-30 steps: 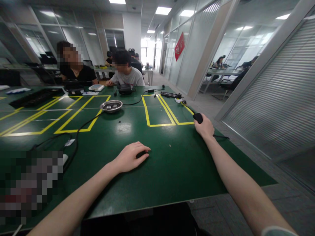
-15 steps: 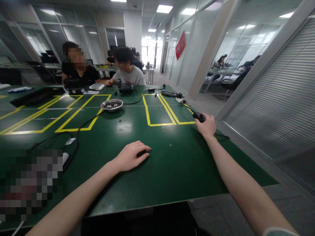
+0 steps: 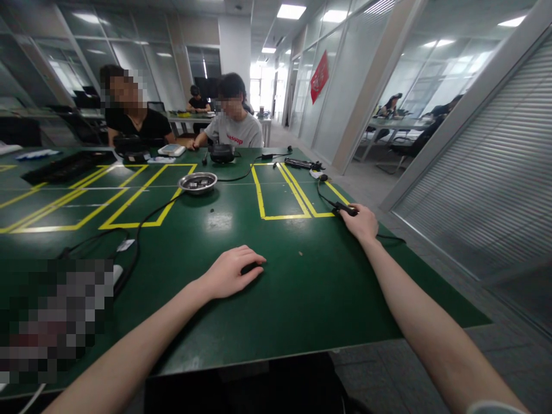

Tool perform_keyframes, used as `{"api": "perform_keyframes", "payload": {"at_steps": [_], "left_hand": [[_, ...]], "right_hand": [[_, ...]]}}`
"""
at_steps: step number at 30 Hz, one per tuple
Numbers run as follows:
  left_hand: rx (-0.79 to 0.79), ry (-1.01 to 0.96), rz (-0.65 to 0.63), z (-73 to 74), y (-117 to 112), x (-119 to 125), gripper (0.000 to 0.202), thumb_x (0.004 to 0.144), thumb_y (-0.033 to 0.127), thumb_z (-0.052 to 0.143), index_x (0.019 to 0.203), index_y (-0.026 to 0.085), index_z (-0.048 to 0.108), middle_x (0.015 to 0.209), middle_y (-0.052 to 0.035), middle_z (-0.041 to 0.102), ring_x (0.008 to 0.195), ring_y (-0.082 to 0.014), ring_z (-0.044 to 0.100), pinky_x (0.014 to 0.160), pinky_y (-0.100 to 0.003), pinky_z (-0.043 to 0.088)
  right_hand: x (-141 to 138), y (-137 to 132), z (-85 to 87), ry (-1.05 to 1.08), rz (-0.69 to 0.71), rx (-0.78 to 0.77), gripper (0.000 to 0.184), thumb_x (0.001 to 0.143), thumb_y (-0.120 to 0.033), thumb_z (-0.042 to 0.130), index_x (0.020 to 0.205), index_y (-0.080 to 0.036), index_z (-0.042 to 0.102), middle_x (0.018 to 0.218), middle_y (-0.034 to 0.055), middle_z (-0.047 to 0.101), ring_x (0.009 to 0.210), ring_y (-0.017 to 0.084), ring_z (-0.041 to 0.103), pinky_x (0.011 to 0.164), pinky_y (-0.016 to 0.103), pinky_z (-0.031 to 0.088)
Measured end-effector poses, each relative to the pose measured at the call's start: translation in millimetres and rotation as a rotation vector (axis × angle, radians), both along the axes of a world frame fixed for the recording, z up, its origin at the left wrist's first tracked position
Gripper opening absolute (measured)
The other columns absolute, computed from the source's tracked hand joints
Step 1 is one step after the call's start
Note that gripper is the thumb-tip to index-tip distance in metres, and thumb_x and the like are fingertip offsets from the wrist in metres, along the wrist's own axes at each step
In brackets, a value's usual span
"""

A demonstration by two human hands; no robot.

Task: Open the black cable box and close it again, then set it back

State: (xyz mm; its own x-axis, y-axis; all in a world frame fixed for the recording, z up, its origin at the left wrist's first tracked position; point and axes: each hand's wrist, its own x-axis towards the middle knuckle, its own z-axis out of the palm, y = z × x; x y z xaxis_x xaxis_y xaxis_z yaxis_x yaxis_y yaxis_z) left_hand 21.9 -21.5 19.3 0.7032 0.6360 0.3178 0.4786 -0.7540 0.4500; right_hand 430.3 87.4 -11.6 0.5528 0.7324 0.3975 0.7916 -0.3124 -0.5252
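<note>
My left hand rests on the green table near its middle, fingers curled over a small dark object that I cannot make out. My right hand lies at the table's right edge, closed on a small black device with a black cable running from it toward the far side. Both forearms stretch out from the near edge.
A metal bowl with small parts stands further out, among yellow tape rectangles. Black cables cross the left side. Two people sit at the far edge with devices before them. Glass walls and a corridor lie to the right.
My right hand has lowered the black device toward the table and turned it; less of it shows. The left hand has stayed in place. The view has shifted slightly.
</note>
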Motion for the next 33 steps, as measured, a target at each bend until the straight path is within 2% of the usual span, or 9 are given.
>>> {"api": "perform_keyframes", "payload": {"at_steps": [7,11,13,17,20,22,25,28,33], "left_hand": [[0.008,-0.001,-0.006,-0.6,1,0,0.021,0.103,0.029,0.057,0.113,0.02,0.073,0.11,-0.0071,0.078,0.104,-0.0225,0.07,0.093,-0.037,0.057],[0.011,0.005,-0.009,-1.3,1,0,0.023,0.103,0.031,0.055,0.114,0.021,0.073,0.11,-0.0072,0.078,0.103,-0.0224,0.07,0.094,-0.038,0.057],[0.012,0.006,-0.008,-1.3,0,0,0.023,0.103,0.031,0.055,0.114,0.021,0.073,0.11,-0.0072,0.077,0.104,-0.0223,0.07,0.094,-0.038,0.057],[0.011,0.008,-0.015,-0.3,0,0,0.023,0.103,0.03,0.054,0.114,0.021,0.073,0.11,-0.0069,0.077,0.104,-0.0223,0.069,0.095,-0.038,0.057],[0.012,0.007,-0.012,0.1,0,0,0.023,0.104,0.03,0.055,0.114,0.022,0.073,0.11,-0.0065,0.078,0.104,-0.0225,0.07,0.094,-0.037,0.057],[0.014,0.007,-0.009,-0.1,0,0,0.022,0.104,0.03,0.055,0.114,0.021,0.073,0.11,-0.0065,0.078,0.104,-0.0226,0.07,0.093,-0.037,0.057],[0.015,0.013,-0.017,0.0,0,0,0.022,0.104,0.03,0.054,0.114,0.021,0.072,0.11,-0.0064,0.078,0.104,-0.0226,0.07,0.093,-0.037,0.057],[0.017,0.019,-0.02,1.3,-1,0,0.022,0.104,0.03,0.054,0.113,0.022,0.072,0.109,-0.0062,0.077,0.104,-0.0224,0.07,0.093,-0.037,0.057],[0.021,0.015,-0.023,2.8,-1,1,0.022,0.104,0.029,0.054,0.112,0.021,0.072,0.108,-0.0064,0.077,0.103,-0.0223,0.069,0.093,-0.037,0.057]], "right_hand": [[7,5,-0.1,0.072,-0.071,-0.036,0.049,0.093,-0.04,0.055,0.134,-0.017,0.069,0.113,0.0167,0.076,0.104,0.033,0.071,0.093,0.044,0.055],[14,8,-2.7,0.119,-0.075,-0.069,0.052,0.098,-0.035,0.045,0.139,-0.011,0.065,0.086,0.014,0.077,0.088,0.031,0.075,0.089,0.044,0.056],[18,10,-5.3,0.13,-0.069,-0.077,0.051,0.098,-0.035,0.046,0.138,-0.012,0.066,0.082,0.0127,0.077,0.085,0.03,0.075,0.086,0.043,0.057],[21,11,-8.7,0.12,-0.049,-0.058,0.052,0.093,-0.04,0.055,0.139,-0.018,0.066,0.102,0.0142,0.078,0.094,0.031,0.074,0.089,0.042,0.057],[17,9,-6.5,0.101,-0.046,-0.036,0.063,0.088,-0.044,0.062,0.144,-0.015,0.061,0.121,0.018,0.074,0.108,0.033,0.071,0.095,0.044,0.055],[13,6,-2.8,0.09,-0.034,-0.042,0.065,0.085,-0.047,0.066,0.142,-0.014,0.063,0.127,0.019,0.072,0.114,0.035,0.069,0.096,0.045,0.055],[8,2,4.3,0.068,0.0,-0.067,0.06,0.081,-0.05,0.071,0.131,-0.017,0.072,0.126,0.0173,0.073,0.115,0.037,0.068,0.095,0.046,0.055],[6,-1,9.5,0.047,0.007,-0.049,0.052,0.079,-0.045,0.073,0.123,-0.017,0.076,0.119,0.0157,0.076,0.111,0.036,0.07,0.093,0.045,0.056],[10,-1,6.2,0.0,-0.032,-0.031,0.045,0.083,-0.041,0.068,0.121,-0.019,0.077,0.114,0.0154,0.078,0.107,0.035,0.071,0.089,0.044,0.057]]}}
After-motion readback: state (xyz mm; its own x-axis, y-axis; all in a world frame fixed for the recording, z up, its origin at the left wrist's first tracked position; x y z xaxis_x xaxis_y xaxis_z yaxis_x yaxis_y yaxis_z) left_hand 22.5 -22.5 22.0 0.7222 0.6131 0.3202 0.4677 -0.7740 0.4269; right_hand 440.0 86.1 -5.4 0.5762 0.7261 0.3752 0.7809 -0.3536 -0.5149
